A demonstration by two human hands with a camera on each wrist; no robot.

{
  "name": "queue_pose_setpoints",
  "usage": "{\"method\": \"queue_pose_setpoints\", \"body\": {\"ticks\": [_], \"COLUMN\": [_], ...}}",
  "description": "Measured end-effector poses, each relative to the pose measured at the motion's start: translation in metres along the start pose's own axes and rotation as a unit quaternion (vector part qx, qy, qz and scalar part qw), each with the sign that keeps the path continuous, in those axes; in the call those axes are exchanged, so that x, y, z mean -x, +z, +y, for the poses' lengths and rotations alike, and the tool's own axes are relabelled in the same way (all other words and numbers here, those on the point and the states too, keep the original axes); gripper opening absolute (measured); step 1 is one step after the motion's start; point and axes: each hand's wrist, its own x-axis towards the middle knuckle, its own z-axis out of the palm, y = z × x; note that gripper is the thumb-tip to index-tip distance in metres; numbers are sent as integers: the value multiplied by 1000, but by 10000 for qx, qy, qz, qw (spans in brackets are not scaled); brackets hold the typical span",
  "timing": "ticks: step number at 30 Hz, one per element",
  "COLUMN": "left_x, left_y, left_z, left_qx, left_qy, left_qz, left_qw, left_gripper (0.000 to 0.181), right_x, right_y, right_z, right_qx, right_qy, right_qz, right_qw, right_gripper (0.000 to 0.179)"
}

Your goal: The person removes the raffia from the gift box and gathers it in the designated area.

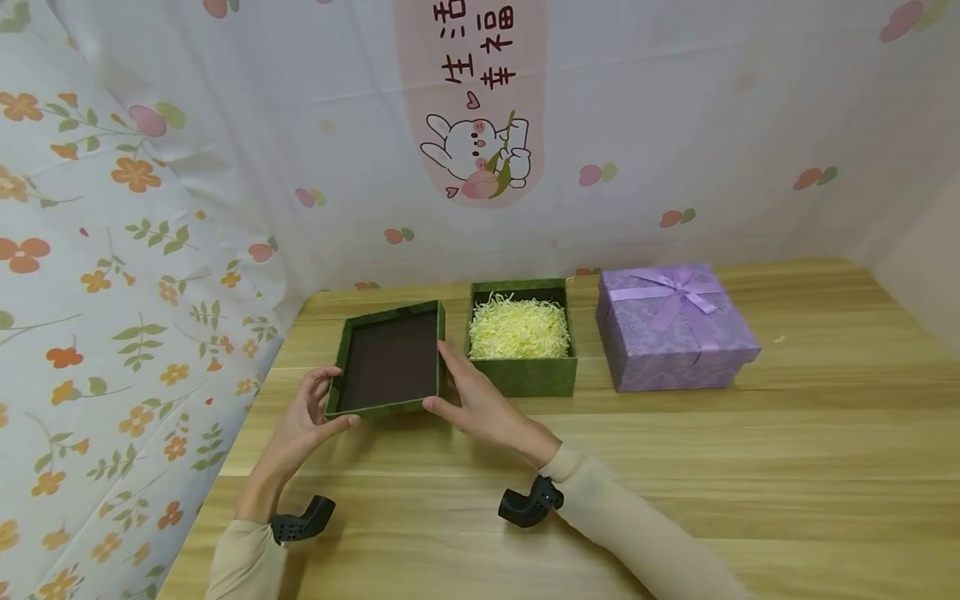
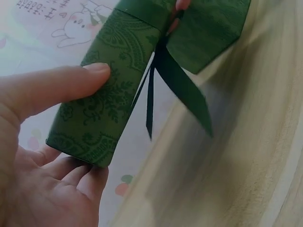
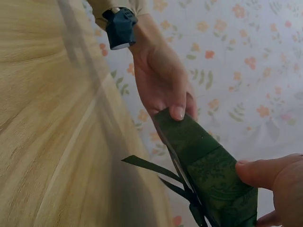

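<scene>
The left hand and right hand pinch opposite edges of a shallow, green patterned lid above the wood-grain table, a narrow gap left of the open green box.

Purple box, patterned, closed, on wooden table, toward right. Lilac ribbon and bow on top. Behind table, white back cloth with pink and orange fruit-like prints. Pink panel at its middle: dark red lettering above white rabbit, turned sideways, ears leftward, holding pink tulip. Left, white side cloth: orange flowers.
</scene>
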Motion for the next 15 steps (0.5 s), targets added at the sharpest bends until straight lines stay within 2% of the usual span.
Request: {"method": "queue_pose_setpoints", "body": {"ticks": [8,15], "left_x": [-3,-9], "left_y": [-4,-5], "left_z": [-7,-22], "left_qx": [8,-147], "left_qy": [42,-284], "left_qz": [42,56], "left_qw": [10000,9995], "left_gripper": [67,71], "right_x": [0,-1], "right_y": [17,28], "right_z": [6,18], "right_qx": [664,963], "right_qy": [-141,27], "right_qz": [-26,-27], "right_qw": [9977,9953], "right_gripper": [72,68]}}
